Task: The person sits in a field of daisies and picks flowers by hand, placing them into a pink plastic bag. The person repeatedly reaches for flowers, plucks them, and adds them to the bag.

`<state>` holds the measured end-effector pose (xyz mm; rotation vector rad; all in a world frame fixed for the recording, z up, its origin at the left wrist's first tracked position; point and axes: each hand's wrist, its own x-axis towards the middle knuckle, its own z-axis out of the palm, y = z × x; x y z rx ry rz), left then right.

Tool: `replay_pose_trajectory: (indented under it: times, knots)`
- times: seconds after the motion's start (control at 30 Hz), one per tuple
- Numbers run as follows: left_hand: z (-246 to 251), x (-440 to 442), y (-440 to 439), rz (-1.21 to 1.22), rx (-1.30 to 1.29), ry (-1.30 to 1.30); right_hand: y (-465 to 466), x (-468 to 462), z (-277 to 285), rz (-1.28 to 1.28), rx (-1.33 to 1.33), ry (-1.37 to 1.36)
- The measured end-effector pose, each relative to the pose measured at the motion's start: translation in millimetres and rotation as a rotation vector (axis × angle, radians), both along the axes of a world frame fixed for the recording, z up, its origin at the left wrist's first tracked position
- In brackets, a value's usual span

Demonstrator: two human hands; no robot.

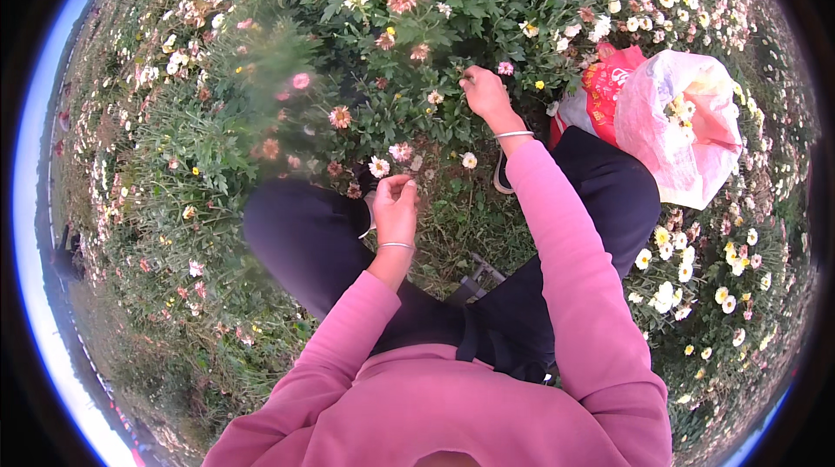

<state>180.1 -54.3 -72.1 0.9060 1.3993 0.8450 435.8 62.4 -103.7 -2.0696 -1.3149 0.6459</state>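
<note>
My left hand (396, 207) is raised between my knees, fingers curled toward the thumb. Just beyond its fingertips is a white chrysanthemum bloom (379, 167), and a pale pink bloom (400, 152) stands slightly farther off. I cannot make out whether anything is inside the fingers. Farther forward, my right hand (486, 94) reaches into the green chrysanthemum foliage (417, 89), its fingertips bent down among the leaves. What those fingertips touch is hidden. A small pink flower (505, 68) is right of this hand, and a cream bloom (435, 97) is left of it.
By my right knee stands an open, pinkish woven plastic sack (678, 128) with picked flower heads (682, 109) inside. A red printed bag part (603, 92) adjoins it. Beneath me is a small metal-framed seat (479, 279). Flowering plants surround me; a blurred patch veils the left foliage.
</note>
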Motion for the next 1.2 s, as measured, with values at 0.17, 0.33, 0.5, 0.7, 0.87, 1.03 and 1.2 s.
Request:
replay_pose_trajectory:
  times: [0.17, 0.33, 0.5, 0.7, 0.87, 1.03, 1.2]
  knots:
    - [-17.8, -33.2, -0.1, 0.280, -0.179, -0.051, -11.5, -4.8, -8.0, -0.232, 0.264, 0.232]
    - [-4.8, -29.3, 30.5, 0.021, 0.142, 0.250, -37.6, -39.1, 93.4, -0.098, 0.305, 0.662]
    - [7.0, -0.4, 61.1, -0.386, 0.316, 0.692, -74.4, -101.4, 28.5, 0.000, -0.101, 0.669]
    - [-23.5, -5.5, 76.4, -0.439, 0.522, 0.498, -111.4, -128.3, -84.1, -0.393, -0.253, 0.981]
    - [3.6, -26.0, 90.4, -0.110, 0.031, -0.106, -106.9, -135.4, -127.6, -0.428, -0.318, 1.210]
    - [20.8, -36.9, 76.5, -0.139, 0.032, -0.036, -73.4, -166.5, -123.9, -0.388, -0.384, 1.518]
    - [23.9, -52.9, 69.1, -0.216, 0.116, 0.053, -64.7, -196.5, -131.8, -0.035, -0.388, 1.387]
